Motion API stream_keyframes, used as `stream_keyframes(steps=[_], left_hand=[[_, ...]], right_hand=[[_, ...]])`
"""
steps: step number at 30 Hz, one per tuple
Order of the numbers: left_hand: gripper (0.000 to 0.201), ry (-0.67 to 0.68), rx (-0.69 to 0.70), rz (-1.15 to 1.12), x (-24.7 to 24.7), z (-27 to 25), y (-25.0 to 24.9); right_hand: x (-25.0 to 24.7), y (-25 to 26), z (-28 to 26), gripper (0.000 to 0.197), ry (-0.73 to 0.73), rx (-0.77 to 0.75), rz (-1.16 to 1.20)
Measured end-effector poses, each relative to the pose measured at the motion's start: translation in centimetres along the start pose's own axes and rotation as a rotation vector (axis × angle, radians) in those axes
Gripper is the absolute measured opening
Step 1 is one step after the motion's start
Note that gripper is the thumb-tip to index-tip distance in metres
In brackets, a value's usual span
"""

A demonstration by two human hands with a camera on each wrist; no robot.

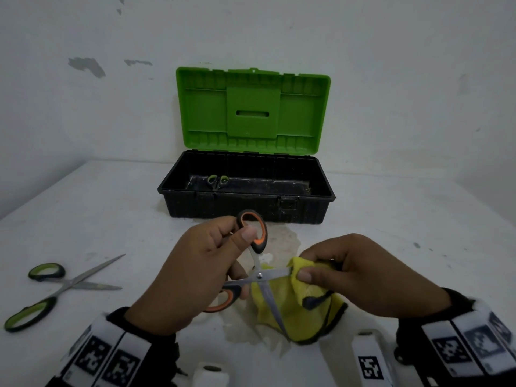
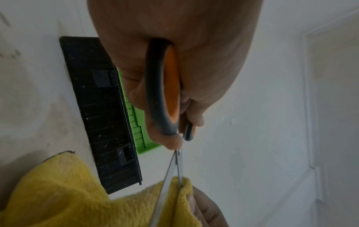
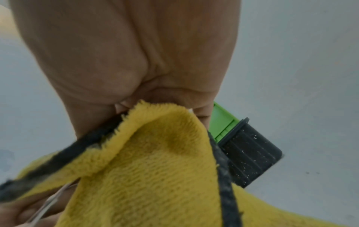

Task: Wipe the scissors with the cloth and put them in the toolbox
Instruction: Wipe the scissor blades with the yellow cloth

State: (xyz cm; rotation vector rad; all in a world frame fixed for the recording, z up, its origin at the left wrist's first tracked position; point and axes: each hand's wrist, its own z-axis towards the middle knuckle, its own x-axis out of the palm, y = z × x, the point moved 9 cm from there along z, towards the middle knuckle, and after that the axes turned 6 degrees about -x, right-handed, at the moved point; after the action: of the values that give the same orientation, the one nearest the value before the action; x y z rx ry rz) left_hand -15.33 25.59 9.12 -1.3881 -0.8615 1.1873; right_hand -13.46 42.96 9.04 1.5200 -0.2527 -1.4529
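Orange-and-black scissors (image 1: 259, 275) are spread wide in front of me, and my left hand (image 1: 201, 263) grips their handles (image 2: 167, 92). One blade runs to the right into a yellow cloth (image 1: 290, 308) with a dark edge. My right hand (image 1: 349, 277) pinches that cloth (image 3: 155, 169) around the blade. The other blade points down over the cloth (image 2: 64, 199). Behind them stands the toolbox (image 1: 245, 202), black with its green lid (image 1: 252, 110) raised. A small green-handled pair of scissors (image 1: 217, 180) lies inside it.
Another green-handled pair of scissors (image 1: 58, 289) lies spread apart on the white table (image 1: 405, 233) at the left. A white wall (image 1: 83, 107) rises right behind the toolbox. A pale stain (image 1: 282, 238) marks the tabletop under my hands.
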Motion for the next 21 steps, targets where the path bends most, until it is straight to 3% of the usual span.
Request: stream_keyframes(steps=[5,10,14,18,21], left_hand=[[0.038,-0.044,-0.013,-0.022,-0.7,0.1,0.3],[0.025,-0.236,-0.049,-0.098,-3.6,0.1,1.3],[0.026,-0.3,-0.05,-0.172,-2.6,-0.1,1.6],[0.028,-0.356,-0.065,-0.273,-1.4,0.0,2.8],[0.031,-0.432,-0.031,-0.182,-1.6,0.0,3.0]], right_hand=[[-1.5,-0.9,-0.4,0.017,-0.073,0.053,0.038],[-4.7,-3.1,-1.9,0.027,-0.401,0.12,0.145],[-3.3,-2.9,-1.5,0.025,-0.571,0.141,0.248],[0.8,-0.9,0.2,0.018,-0.483,0.04,0.414],[3.2,0.5,1.2,0.019,-0.37,-0.009,0.471]])
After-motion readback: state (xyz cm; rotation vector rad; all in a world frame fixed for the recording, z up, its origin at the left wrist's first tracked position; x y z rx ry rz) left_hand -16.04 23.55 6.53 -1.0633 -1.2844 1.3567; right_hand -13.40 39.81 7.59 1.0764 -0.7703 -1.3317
